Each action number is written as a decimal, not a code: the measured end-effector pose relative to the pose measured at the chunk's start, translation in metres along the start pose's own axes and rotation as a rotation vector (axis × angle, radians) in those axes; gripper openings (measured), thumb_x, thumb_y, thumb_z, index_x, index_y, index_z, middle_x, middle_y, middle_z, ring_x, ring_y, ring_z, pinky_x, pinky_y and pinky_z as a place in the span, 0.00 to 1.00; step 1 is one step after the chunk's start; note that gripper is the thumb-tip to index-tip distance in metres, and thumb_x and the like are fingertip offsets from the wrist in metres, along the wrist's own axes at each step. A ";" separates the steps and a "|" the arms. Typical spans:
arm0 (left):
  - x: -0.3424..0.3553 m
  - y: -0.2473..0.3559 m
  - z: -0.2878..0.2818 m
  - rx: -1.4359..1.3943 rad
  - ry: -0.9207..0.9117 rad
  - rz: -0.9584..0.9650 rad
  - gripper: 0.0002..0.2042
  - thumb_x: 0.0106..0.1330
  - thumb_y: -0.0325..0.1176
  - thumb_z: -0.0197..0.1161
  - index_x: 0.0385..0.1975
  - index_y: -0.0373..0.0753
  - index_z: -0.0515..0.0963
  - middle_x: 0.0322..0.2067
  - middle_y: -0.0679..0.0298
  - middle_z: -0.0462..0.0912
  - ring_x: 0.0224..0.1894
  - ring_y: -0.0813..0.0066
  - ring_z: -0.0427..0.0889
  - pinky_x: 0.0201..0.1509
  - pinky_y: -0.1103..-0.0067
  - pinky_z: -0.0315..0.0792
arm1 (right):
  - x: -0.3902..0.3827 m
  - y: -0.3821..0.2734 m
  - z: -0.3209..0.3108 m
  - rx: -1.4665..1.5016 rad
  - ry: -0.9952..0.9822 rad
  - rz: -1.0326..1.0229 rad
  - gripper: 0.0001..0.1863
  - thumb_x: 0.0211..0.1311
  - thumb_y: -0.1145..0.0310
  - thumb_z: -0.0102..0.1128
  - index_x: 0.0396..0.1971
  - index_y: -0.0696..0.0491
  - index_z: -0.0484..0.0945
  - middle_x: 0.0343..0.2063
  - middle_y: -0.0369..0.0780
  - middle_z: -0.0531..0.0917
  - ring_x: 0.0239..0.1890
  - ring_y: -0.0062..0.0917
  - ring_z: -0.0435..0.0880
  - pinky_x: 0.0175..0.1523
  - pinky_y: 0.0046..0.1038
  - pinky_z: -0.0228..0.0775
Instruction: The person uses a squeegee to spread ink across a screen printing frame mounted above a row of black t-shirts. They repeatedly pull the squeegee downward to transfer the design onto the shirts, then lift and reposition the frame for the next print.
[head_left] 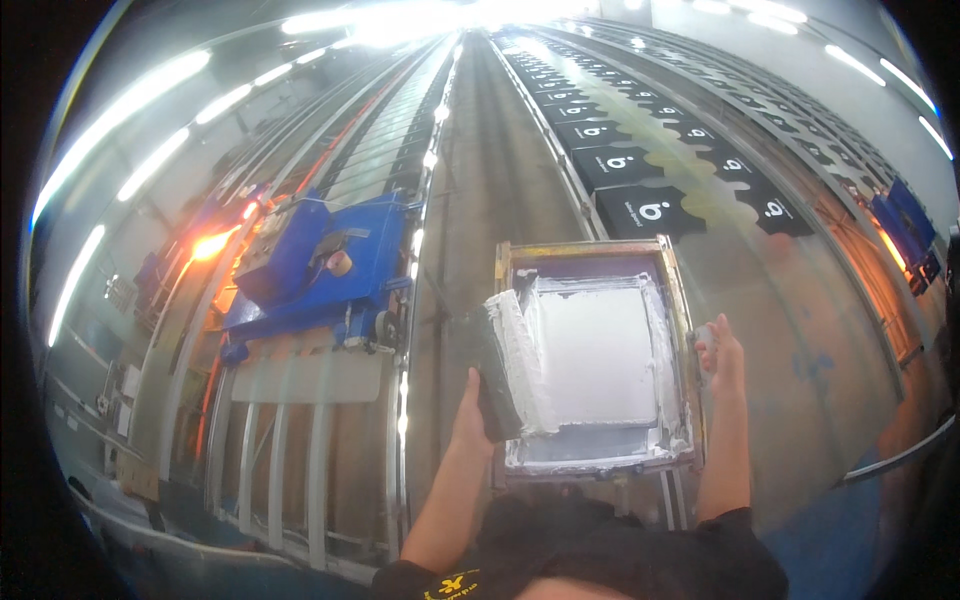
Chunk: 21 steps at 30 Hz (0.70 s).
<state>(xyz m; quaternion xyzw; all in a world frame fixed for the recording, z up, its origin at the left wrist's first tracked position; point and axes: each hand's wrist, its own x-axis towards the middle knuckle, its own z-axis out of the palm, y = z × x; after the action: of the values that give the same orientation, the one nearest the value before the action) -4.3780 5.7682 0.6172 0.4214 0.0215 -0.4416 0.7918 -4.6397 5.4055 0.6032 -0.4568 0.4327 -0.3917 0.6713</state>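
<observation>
A printing screen (585,246) with a worn wooden frame is in front of me, its mesh smeared with white ink (600,350). My left hand (470,420) is closed around a dark squeegee (496,392), which leans along the screen's left side. Thick white ink coats the squeegee's inner face. My right hand (727,362) has its fingers curled round a small grey handle (700,338) at the frame's right side. The squeegee's lower edge is hidden by the ink.
On the long table to the right, black fabric pieces (650,210) with white prints lie in rows. A blue wheeled machine (350,260) sits on rails at the left, near a glowing orange heater (210,246). Another blue machine (905,235) stands at the far right.
</observation>
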 end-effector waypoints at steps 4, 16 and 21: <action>0.040 -0.006 0.011 0.009 -0.018 -0.078 0.33 0.77 0.62 0.52 0.70 0.41 0.71 0.64 0.58 0.79 0.63 0.59 0.80 0.69 0.59 0.72 | 0.009 -0.001 -0.019 0.047 0.129 -0.016 0.41 0.68 0.36 0.62 0.58 0.63 0.78 0.24 0.37 0.80 0.18 0.13 0.67 0.24 0.18 0.58; 0.186 -0.033 0.116 0.271 -0.388 -0.597 0.36 0.72 0.63 0.61 0.69 0.38 0.72 0.63 0.58 0.79 0.64 0.62 0.79 0.68 0.65 0.74 | -0.079 0.016 -0.115 0.106 0.749 -0.087 0.30 0.70 0.42 0.65 0.52 0.56 0.81 0.22 0.33 0.78 0.17 0.11 0.67 0.21 0.17 0.56; 0.235 -0.065 0.174 0.442 -0.509 -0.721 0.36 0.72 0.62 0.63 0.66 0.36 0.74 0.60 0.58 0.81 0.59 0.66 0.83 0.63 0.68 0.77 | -0.100 0.086 -0.157 0.313 0.927 -0.048 0.34 0.70 0.38 0.63 0.57 0.55 0.79 0.23 0.32 0.78 0.17 0.11 0.68 0.21 0.16 0.55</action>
<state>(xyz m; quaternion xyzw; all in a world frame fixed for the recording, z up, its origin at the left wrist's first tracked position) -4.3403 5.4718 0.5910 0.4236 -0.1223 -0.7705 0.4603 -4.8078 5.4783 0.5109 -0.1377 0.6113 -0.6296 0.4593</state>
